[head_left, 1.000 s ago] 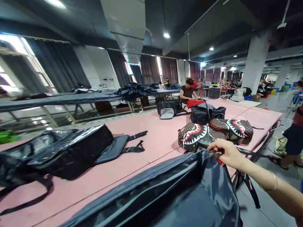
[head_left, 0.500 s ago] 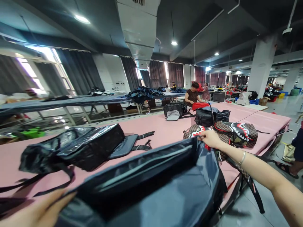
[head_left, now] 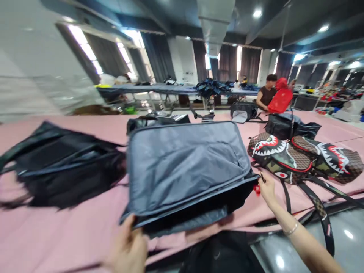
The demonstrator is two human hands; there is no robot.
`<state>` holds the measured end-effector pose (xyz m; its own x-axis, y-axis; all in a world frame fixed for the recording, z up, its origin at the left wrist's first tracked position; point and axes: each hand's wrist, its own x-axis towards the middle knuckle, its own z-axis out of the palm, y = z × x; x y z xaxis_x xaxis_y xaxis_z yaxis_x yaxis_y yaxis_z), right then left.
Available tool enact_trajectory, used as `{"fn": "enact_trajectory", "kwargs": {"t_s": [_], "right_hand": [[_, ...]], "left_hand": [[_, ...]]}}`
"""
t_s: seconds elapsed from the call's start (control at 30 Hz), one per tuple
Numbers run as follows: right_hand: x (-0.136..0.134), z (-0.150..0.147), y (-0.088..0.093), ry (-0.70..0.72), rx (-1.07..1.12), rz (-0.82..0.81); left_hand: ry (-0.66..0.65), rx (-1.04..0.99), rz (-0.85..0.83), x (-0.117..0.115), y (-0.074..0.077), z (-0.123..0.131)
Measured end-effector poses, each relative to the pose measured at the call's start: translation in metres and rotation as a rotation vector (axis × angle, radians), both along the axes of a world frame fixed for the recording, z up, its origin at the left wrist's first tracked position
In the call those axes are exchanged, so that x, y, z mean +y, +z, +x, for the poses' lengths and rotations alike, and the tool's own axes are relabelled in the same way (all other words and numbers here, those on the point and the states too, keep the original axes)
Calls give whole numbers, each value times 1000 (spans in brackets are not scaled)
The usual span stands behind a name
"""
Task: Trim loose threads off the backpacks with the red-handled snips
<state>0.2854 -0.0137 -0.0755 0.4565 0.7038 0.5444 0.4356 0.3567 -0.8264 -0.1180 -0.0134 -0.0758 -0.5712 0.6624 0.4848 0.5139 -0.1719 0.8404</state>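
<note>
A long, pink-covered bench [head_left: 65, 239] bears an open black fabric bag with smooth blue-grey lining [head_left: 182, 167], at centre. It looks light, floppy and slightly slippery, best held by its firmer rim corners. The left hand [head_left: 131, 242] pinches the near left corner. The right hand [head_left: 267, 189] has fingers closed on a small dark object [head_left: 263, 177] at the right corner; whether they also grip cloth, I cannot tell.

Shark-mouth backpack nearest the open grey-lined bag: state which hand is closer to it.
Right. The right hand is at the right corner of the grey-lined bag, close to the shark-mouth backpack; the left hand is at that bag's left corner, farther away.
</note>
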Motion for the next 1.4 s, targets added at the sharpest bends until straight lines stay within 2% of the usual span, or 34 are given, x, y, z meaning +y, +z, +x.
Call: {"fn": "enact_trajectory", "kwargs": {"t_s": [0.07, 0.13, 0.2, 0.27, 0.4, 0.5, 0.6, 0.7, 0.8, 0.9, 1.0, 1.07, 1.1, 1.17, 1.27, 1.4], "right_hand": [[-13, -8, -55, 18, 87, -175], [-27, -10, -89, 57, 80, -275], [-39, -8, -104, 96, 38, -321], [-46, -4, -106, 117, -1, -353], [-50, -5, -94, 115, -66, -370], [-47, -13, -84, 52, -130, -346], [-36, -24, -77, 1, -146, -354], [-21, -31, -72, -18, -75, -438], [-9, -35, -69, -16, -4, -501], [-4, -39, -67, -7, 80, -491], [-1, -42, -64, -18, 157, -474], [0, -43, -62, -38, 179, -473], [1, -44, -60, -48, 184, -473], [2, -45, -56, -64, 195, -467], [-1, -46, -50, -58, 204, -448], [-24, -53, -46, -60, 182, -399]], "left_hand": [[40, -75, -211, -19, -44, 2], [61, -116, -331, -34, -78, 3], [50, -142, -344, -43, -99, 3], [7, -160, -311, -46, -107, 1], [-79, -222, -256, -43, -104, 0], [-115, -420, -216, -40, -94, 4], [-124, -591, -171, -39, -83, 7], [-151, -681, -175, -38, -72, 7], [-140, -685, -198, -35, -65, 9], [-77, -621, -182, -35, -60, 20], [58, -502, -47, -43, -56, 43], [88, -479, 10, -51, -56, 62], [42, -514, -13, -55, -56, 73], [-142, -674, -159, -60, -57, 93], [-385, -908, -392, -54, -56, 117], [-406, -1046, -476, -35, -54, 136]]}}
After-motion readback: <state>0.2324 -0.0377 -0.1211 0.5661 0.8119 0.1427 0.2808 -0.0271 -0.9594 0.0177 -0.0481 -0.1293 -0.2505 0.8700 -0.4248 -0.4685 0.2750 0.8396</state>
